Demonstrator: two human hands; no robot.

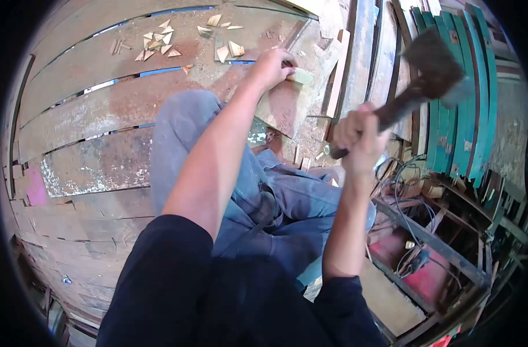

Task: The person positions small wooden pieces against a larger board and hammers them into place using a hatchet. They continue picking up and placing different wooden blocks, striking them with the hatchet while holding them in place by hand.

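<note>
My left hand [272, 68] is closed on a small pale wood block [301, 76], holding it against a worn wooden board [284, 107]. My right hand [361, 136] grips the handle of a hatchet [432, 65], raised to the right of the block and apart from it. Its dark, broad head is blurred by motion. Beyond my left hand lie a couple of cut wood pieces [235, 48], and farther left is a small pile of wedge-shaped wood pieces [155, 43].
Slatted planks [96, 115] with gaps form the floor. Long boards [359, 52] lie at the upper right, beside green-painted slats [457, 98]. At lower right are a metal frame [449, 254], tangled cables [399, 176] and a red panel [428, 277]. My bent legs [186, 124] are close below.
</note>
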